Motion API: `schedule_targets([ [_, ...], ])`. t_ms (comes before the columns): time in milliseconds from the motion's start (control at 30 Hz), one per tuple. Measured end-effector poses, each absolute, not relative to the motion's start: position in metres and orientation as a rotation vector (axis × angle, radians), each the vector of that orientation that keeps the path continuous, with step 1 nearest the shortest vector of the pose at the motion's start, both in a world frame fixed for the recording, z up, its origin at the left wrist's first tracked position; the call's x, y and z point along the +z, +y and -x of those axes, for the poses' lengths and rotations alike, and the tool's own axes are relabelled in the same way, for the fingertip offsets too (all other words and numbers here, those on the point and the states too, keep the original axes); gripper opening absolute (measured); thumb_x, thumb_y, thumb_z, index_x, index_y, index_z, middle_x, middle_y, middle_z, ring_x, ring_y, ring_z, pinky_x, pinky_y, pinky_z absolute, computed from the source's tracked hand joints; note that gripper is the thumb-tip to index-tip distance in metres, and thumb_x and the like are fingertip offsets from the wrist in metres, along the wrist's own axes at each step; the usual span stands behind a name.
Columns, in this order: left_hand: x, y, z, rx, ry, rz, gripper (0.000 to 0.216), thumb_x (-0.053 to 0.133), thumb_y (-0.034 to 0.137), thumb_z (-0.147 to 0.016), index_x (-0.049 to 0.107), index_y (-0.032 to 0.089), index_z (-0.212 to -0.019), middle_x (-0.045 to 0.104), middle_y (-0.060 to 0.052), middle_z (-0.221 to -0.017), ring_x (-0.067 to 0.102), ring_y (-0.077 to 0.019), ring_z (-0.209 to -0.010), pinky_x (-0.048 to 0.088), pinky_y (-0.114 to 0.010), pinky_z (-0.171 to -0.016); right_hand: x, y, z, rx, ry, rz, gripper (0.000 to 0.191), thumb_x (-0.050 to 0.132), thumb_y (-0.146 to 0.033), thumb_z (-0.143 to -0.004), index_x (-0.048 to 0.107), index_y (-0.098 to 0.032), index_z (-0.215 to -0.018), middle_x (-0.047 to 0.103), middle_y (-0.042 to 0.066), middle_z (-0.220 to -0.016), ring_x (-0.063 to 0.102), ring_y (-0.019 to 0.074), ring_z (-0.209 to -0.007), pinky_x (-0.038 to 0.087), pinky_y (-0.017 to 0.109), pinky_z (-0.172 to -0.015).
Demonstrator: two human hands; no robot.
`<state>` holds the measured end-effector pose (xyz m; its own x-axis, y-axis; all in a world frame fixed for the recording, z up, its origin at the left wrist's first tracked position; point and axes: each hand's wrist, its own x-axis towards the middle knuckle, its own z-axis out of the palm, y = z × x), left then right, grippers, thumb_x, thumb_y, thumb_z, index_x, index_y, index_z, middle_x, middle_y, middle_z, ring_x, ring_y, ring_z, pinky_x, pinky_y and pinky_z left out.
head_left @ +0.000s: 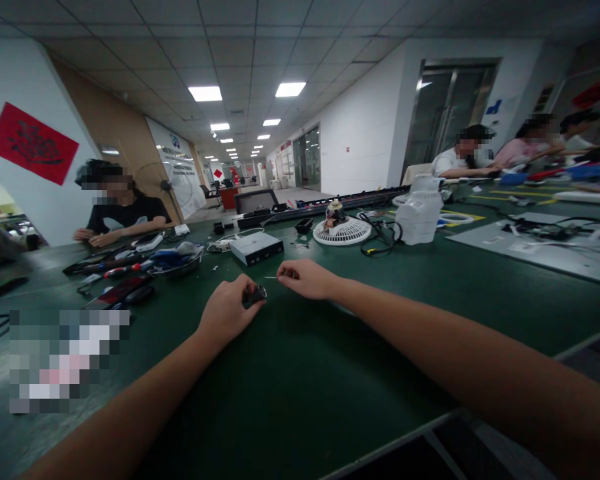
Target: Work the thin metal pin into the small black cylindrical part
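Note:
In my left hand point(227, 308), closed between thumb and fingers, is a small black cylindrical part point(259, 293) with a shiny ring at its end. That end faces right. My right hand point(303, 278) is shut in a pinch on a thin pale rod point(270, 277), which points left toward the black part without visibly touching it. Both hands are just above the green table point(290, 387). Behind them lies a silver-and-black box-shaped drive point(257, 248). Farther back is a round white fan grille point(343, 231) with a motor on it.
A white plastic housing point(420, 212) stands at the back right, beside black cables point(384, 235). Farther right lies a pale panel point(540, 243) with wiring. Tools and a filled bowl point(176, 260) crowd the left side. A person in black point(125, 217) sits across at left; others sit far right.

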<state>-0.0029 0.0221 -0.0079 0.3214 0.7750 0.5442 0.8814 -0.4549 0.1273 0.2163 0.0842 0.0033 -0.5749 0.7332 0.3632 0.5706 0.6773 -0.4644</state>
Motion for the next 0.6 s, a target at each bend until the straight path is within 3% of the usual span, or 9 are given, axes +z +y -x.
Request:
schedule_targets([
  [100,-0.009,0.024,0.005,-0.843,-1.601,2.358,0.024,0.068,0.034,-0.075,0.052,0.022,-0.088,0.065,-0.002,-0.084,0.06,-0.0216,-0.074,0.043,-0.032,-0.061,0.009,0.082,-0.224,0.144,-2.507,0.955,0.02,0.055,-0.029,-0.088,0.071,-0.02,-0.097,0.071,0.004,-0.084,0.06,0.0157,-0.071,0.039,0.027,-0.064],
  [367,-0.008,0.022,0.004,-0.802,-1.488,2.516,0.025,0.069,0.037,-0.076,0.055,0.022,-0.09,0.066,-0.001,-0.083,0.059,-0.021,-0.074,0.043,-0.033,-0.064,0.01,0.072,-0.216,-0.137,-2.619,0.795,0.023,0.053,-0.028,-0.086,0.072,-0.022,-0.097,0.073,0.006,-0.091,0.062,0.0199,-0.077,0.039,0.03,-0.065],
  [600,-0.008,0.022,0.004,-0.77,-1.511,2.537,0.025,0.069,0.035,-0.077,0.058,0.023,-0.096,0.067,-0.002,-0.089,0.059,-0.0213,-0.079,0.043,-0.033,-0.068,0.01,0.072,-0.217,0.06,-2.632,0.84,0.024,0.055,-0.029,-0.085,0.074,-0.022,-0.097,0.073,0.003,-0.082,0.06,0.0148,-0.067,0.039,0.025,-0.061],
])
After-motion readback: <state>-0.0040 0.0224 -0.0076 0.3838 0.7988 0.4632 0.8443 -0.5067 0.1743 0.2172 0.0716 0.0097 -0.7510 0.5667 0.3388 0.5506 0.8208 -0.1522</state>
